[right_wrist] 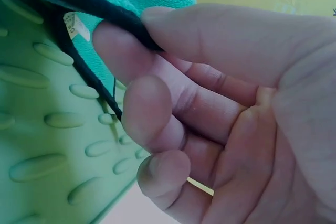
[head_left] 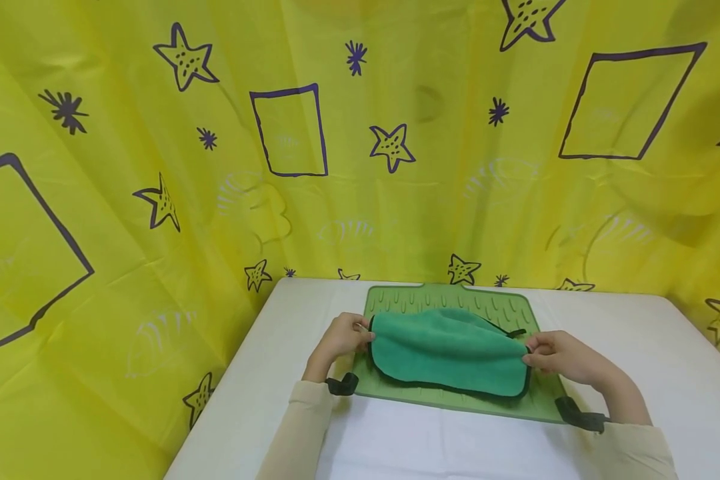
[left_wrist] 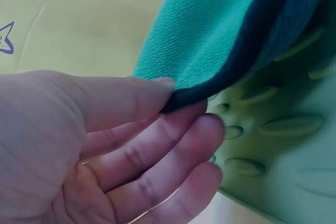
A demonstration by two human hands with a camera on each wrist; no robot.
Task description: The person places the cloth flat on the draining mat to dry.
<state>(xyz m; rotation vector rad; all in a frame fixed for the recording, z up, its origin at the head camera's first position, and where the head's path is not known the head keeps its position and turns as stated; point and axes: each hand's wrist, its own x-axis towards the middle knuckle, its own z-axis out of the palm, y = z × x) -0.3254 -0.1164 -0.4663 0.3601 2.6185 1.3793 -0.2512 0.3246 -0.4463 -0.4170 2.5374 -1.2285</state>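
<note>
A yellow fabric curtain (head_left: 432, 213), printed with dark purple stars, bursts and four-sided outlines, fills the view from about 8 o'clock round past 12 to 4 o'clock. Before it stands a white table (head_left: 246, 413) with rounded far corners. Toward the table's 12 o'clock edge lies a light green rectangular mat (head_left: 396, 300) covered in raised oval bumps. Over the middle of this mat is a teal-green, soft-textured cloth (head_left: 450, 353) with black edging, folds running across it and its edge raised off the bumps where the fingers hold it. Two cream sleeves (head_left: 300, 427) reach in from 7 and 5 o'clock. The left hand (head_left: 341, 337) is at the cloth's 9 to 10 o'clock side, thumb and index finger pinched together on the black border, the remaining fingers loosely bent below. The right hand (head_left: 570, 358) mirrors it at the cloth's 3 o'clock, thumb and index finger clamped on the edging, the others curved beneath. A black wrist fitting (head_left: 343, 385) sits at the left wrist, another at the right. Smallest is a white printed label (right_wrist: 77, 26) on the cloth, at 10 o'clock in the right wrist view.
</note>
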